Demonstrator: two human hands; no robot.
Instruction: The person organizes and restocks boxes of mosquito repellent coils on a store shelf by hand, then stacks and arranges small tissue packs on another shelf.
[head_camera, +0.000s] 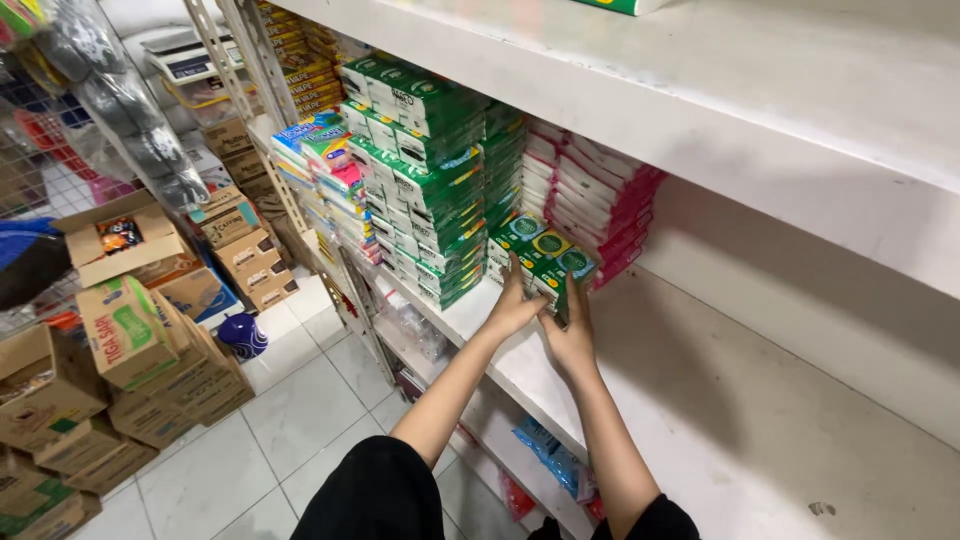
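Item: a short stack of green packets (541, 255) with round yellow-and-white marks, standing on the white shelf (700, 420) against taller stacks behind it.

Left hand (513, 305) — pressed flat against the left side of the stack, fingers pointing up along it; the grip is closed on the packets from that side.

Right hand (573, 335) — set against the right front corner of the same stack, fingers spread upward over its edge; the grip clasps the packets between the two hands. Both forearms reach up from black sleeves at the lower edge of the view.

Adjoining stock: just left of the held stack, a tall green-and-white column of packets (430, 190) fills the shelf up to the board above. Just right and behind, a stack of pink-and-white packets (595, 205) touches the back wall. Further left, blue and multicoloured packets (325, 170) sit on the next shelf bay.

Below: lower shelves carry clear-wrapped goods and blue packets (545, 450).

Floor: white tiles (290, 400) with brown cardboard boxes (140, 350) piled along the left, some open, and a dark blue round object (242, 335) beside them.
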